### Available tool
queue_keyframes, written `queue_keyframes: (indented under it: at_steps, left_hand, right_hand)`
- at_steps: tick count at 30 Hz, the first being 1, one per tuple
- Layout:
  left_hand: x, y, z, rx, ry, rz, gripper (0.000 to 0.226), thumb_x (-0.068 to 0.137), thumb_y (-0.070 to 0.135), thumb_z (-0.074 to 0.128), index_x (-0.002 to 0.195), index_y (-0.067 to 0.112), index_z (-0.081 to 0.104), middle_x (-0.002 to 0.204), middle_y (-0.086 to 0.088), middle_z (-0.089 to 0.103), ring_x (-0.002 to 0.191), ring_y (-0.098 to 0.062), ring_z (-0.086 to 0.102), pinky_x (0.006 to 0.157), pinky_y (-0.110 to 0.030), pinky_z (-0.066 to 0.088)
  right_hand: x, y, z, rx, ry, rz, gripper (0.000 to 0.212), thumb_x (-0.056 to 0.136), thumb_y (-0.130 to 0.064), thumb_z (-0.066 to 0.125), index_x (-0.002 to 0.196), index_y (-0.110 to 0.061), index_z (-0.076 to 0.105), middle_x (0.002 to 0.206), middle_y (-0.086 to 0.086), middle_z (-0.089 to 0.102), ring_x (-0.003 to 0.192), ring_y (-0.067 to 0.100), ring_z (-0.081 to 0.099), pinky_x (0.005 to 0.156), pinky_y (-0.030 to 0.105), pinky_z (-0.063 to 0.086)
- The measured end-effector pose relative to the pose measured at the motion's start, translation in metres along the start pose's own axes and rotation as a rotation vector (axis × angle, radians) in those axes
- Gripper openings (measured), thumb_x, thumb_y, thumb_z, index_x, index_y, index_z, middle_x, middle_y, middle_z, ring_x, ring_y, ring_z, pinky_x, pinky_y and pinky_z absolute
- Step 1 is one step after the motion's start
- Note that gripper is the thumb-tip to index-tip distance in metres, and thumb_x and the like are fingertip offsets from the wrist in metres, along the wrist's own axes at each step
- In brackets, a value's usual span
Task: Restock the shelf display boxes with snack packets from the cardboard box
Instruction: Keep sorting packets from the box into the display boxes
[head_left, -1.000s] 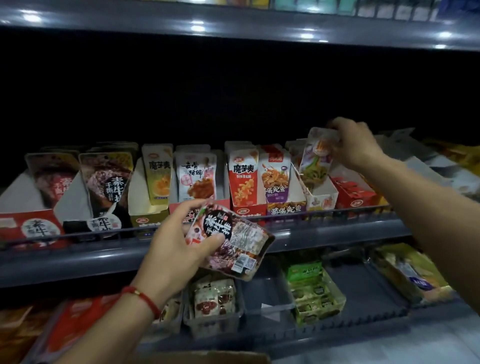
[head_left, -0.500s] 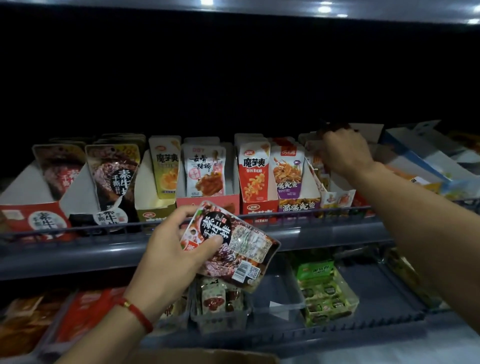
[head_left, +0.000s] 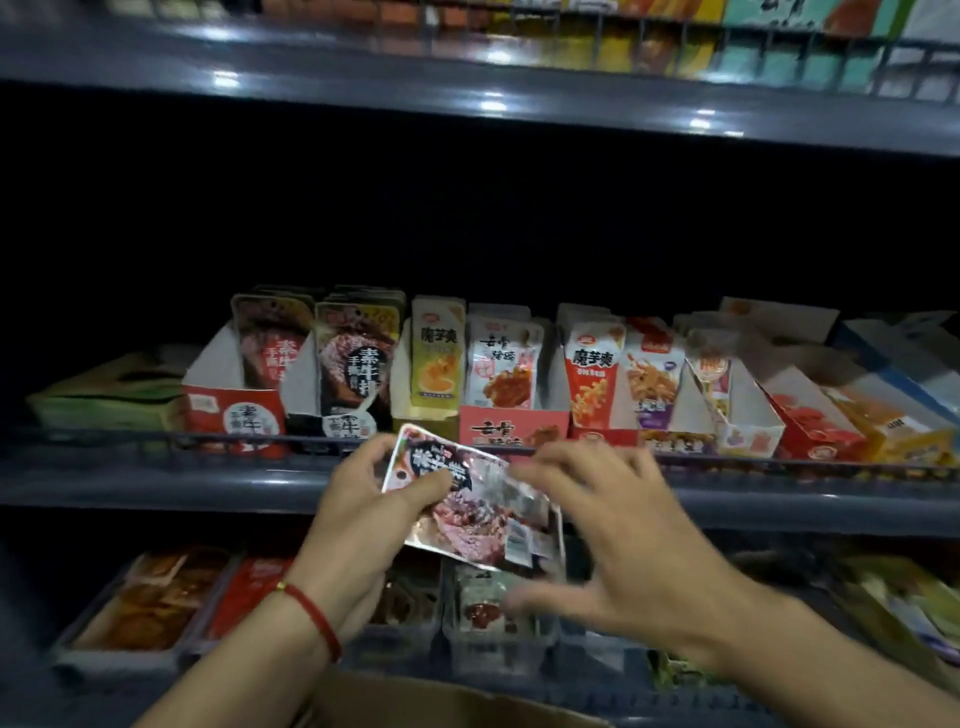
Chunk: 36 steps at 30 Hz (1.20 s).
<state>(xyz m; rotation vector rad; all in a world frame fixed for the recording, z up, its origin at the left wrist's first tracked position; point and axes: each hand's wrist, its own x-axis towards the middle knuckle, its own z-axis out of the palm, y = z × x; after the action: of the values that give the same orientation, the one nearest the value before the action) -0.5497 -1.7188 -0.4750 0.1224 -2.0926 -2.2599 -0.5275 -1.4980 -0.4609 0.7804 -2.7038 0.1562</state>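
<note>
Head view: left hand (head_left: 363, 509) pinching a stack of snack packets (head_left: 467, 504) at its left edge, held flat below the shelf rail, likely for sorting. Right hand (head_left: 597, 525) spread wide, fingertips at the stack's right side, contact blurred, maybe touching. Display boxes (head_left: 511, 428) upright on the shelf; readable: 魔芋爽, 素牛排. Cardboard box (head_left: 447, 701) at bottom edge.

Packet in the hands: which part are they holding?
The left hand pinches the packet at its upper left corner. The right hand reaches its right side; grip unclear.
</note>
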Motion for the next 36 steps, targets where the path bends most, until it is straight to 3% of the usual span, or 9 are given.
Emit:
queue_keyframes:
  at_steps: [3, 7, 10, 12, 18, 23, 27, 31, 36]
  left_hand:
    - [-0.016, 0.011, -0.020, -0.262, -0.120, -0.154, 0.020, 0.090, 0.010, 0.069, 0.108, 0.001, 0.068, 0.101, -0.019, 0.077, 0.092, -0.033, 0.074, 0.085, -0.047, 0.061]
    - [-0.026, 0.016, -0.052, -0.252, -0.087, -0.062, 0.046, 0.085, 0.047, 0.067, 0.114, 0.012, 0.064, 0.108, -0.017, 0.076, 0.093, -0.028, 0.073, 0.079, -0.040, 0.060]
    - [-0.027, 0.006, -0.066, 0.090, -0.073, 0.021, 0.046, 0.080, 0.034, 0.081, 0.121, 0.023, 0.064, 0.113, -0.003, 0.074, 0.101, -0.014, 0.072, 0.087, -0.033, 0.060]
    - [-0.025, -0.003, -0.070, 0.046, -0.164, 0.006, 0.029, 0.091, 0.008, 0.072, 0.119, 0.015, 0.065, 0.106, -0.008, 0.077, 0.095, -0.020, 0.075, 0.082, -0.032, 0.061]
    - [-0.007, -0.008, -0.104, 0.169, -0.079, 0.157, 0.020, 0.096, -0.002, 0.063, 0.109, 0.012, 0.069, 0.094, -0.011, 0.077, 0.077, -0.022, 0.077, 0.063, -0.027, 0.057]
    - [0.002, -0.013, -0.127, 0.186, 0.016, 0.201, 0.025, 0.094, -0.001, 0.067, 0.105, 0.020, 0.075, 0.087, -0.004, 0.079, 0.072, -0.019, 0.076, 0.058, -0.022, 0.056]
    - [0.009, -0.018, -0.140, 0.024, 0.220, 0.191, 0.027, 0.090, 0.015, 0.074, 0.113, 0.028, 0.068, 0.089, -0.005, 0.079, 0.081, -0.016, 0.076, 0.065, -0.021, 0.060]
    - [0.015, -0.027, -0.153, -0.008, 0.350, 0.131, 0.023, 0.095, 0.017, 0.070, 0.109, 0.033, 0.064, 0.091, 0.002, 0.077, 0.084, -0.011, 0.075, 0.065, -0.022, 0.056]
    - [0.017, -0.032, -0.162, 0.012, 0.328, 0.130, 0.031, 0.096, 0.004, 0.064, 0.110, 0.031, 0.062, 0.093, 0.002, 0.078, 0.079, -0.014, 0.075, 0.069, -0.029, 0.058]
  right_hand:
    - [0.011, -0.032, 0.012, -0.105, 0.000, -0.090, 0.063, 0.095, -0.060, 0.053, 0.149, -0.038, 0.031, 0.133, -0.012, 0.056, 0.117, 0.009, 0.054, 0.098, 0.034, 0.045]
    - [0.039, -0.046, 0.009, 0.497, 0.227, 0.205, 0.013, 0.098, -0.023, 0.065, 0.106, -0.031, 0.061, 0.086, -0.019, 0.069, 0.087, -0.001, 0.067, 0.071, 0.010, 0.048]
    - [0.062, -0.063, 0.003, 1.139, 0.071, 0.401, 0.015, 0.096, -0.015, 0.069, 0.111, -0.015, 0.070, 0.103, 0.001, 0.078, 0.099, 0.018, 0.074, 0.090, 0.039, 0.058]
    - [0.072, -0.076, 0.004, 1.295, 0.042, 0.436, 0.019, 0.093, -0.009, 0.070, 0.112, -0.008, 0.069, 0.106, 0.008, 0.078, 0.102, 0.028, 0.074, 0.094, 0.046, 0.057]
    - [0.108, -0.081, -0.007, 1.272, 0.150, 0.421, 0.037, 0.089, -0.020, 0.074, 0.122, -0.024, 0.059, 0.103, -0.005, 0.077, 0.086, 0.006, 0.075, 0.067, 0.026, 0.061]
    - [0.152, -0.074, -0.035, 0.472, -0.033, 0.105, 0.020, 0.093, -0.028, 0.071, 0.108, -0.037, 0.061, 0.098, -0.016, 0.068, 0.090, 0.000, 0.067, 0.070, 0.022, 0.055]
    - [0.193, -0.081, -0.057, 0.291, 0.117, -0.001, 0.013, 0.098, -0.027, 0.063, 0.089, -0.033, 0.056, 0.081, -0.016, 0.059, 0.072, -0.015, 0.056, 0.060, 0.009, 0.041]
    - [0.233, -0.074, -0.074, 0.216, 0.320, 0.040, 0.008, 0.101, -0.026, 0.060, 0.098, -0.029, 0.054, 0.084, -0.017, 0.057, 0.075, -0.006, 0.053, 0.054, 0.005, 0.034]
    - [0.272, -0.065, -0.041, 0.057, 0.220, 0.145, 0.029, 0.103, -0.028, 0.056, 0.130, -0.017, 0.058, 0.120, 0.009, 0.064, 0.101, 0.024, 0.058, 0.078, 0.032, 0.040]
